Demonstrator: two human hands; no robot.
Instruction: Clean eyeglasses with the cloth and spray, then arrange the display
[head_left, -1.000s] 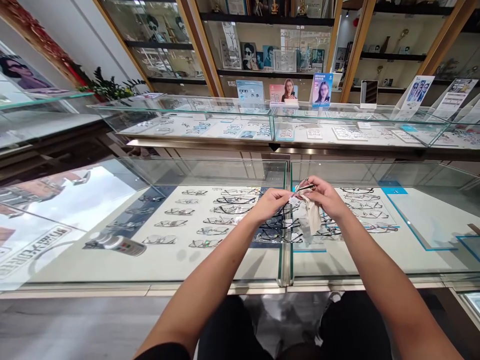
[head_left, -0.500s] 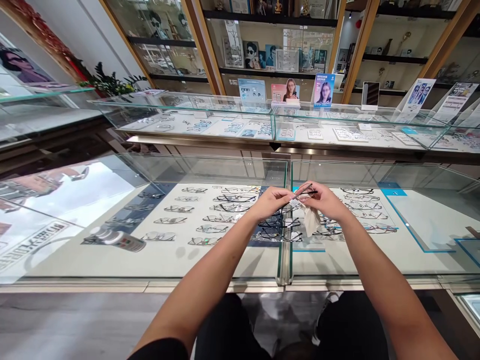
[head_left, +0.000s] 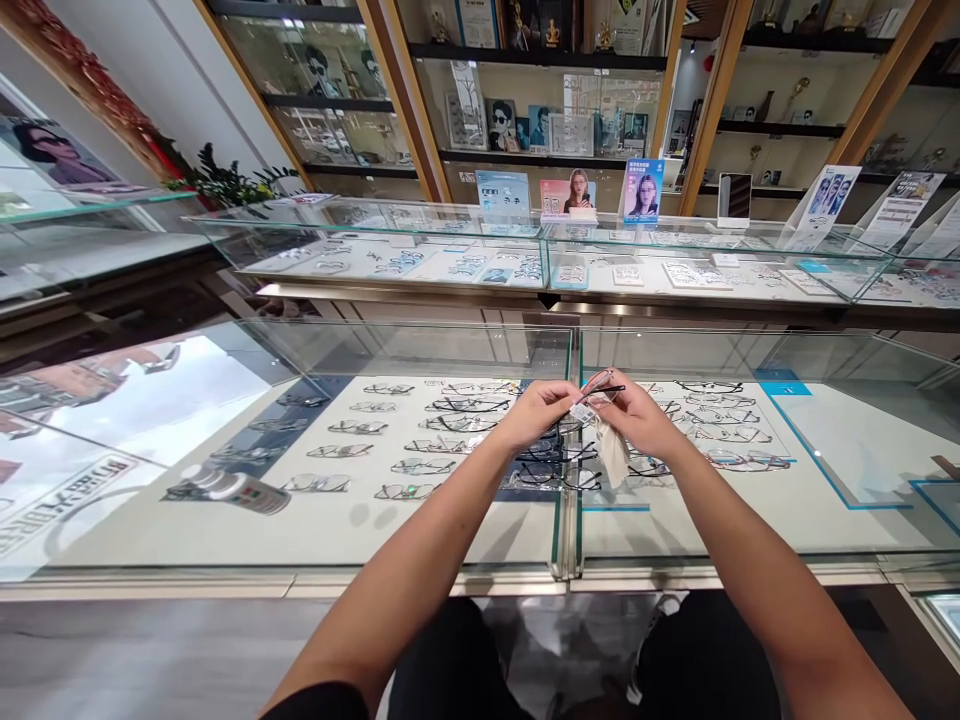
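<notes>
Above the seam between two glass display cases, both my hands are closed around one pair of dark-framed eyeglasses [head_left: 606, 389]. My left hand [head_left: 546, 410] pinches the frame from the left, next to a small white tag [head_left: 582, 412]. On the other side, my right hand [head_left: 634, 412] grips the glasses together with a beige cloth [head_left: 613, 455], which hangs down below the fingers. The lenses are mostly hidden by the fingers and cloth. Under the glass, rows of eyeglasses [head_left: 559, 478] lie beneath my hands.
A white spray bottle [head_left: 247, 491] lies on its side on the left glass case [head_left: 292, 540]. Another glass counter [head_left: 420, 290] runs across behind, with upright advertising cards [head_left: 643, 192] on top. Shelves with pictures stand at the back. A plant [head_left: 225, 178] is at far left.
The view has tipped slightly, so the scene sits a little lower. Both hands keep hold of the glasses; the cloth hangs a little differently and the white tag shows more clearly.
</notes>
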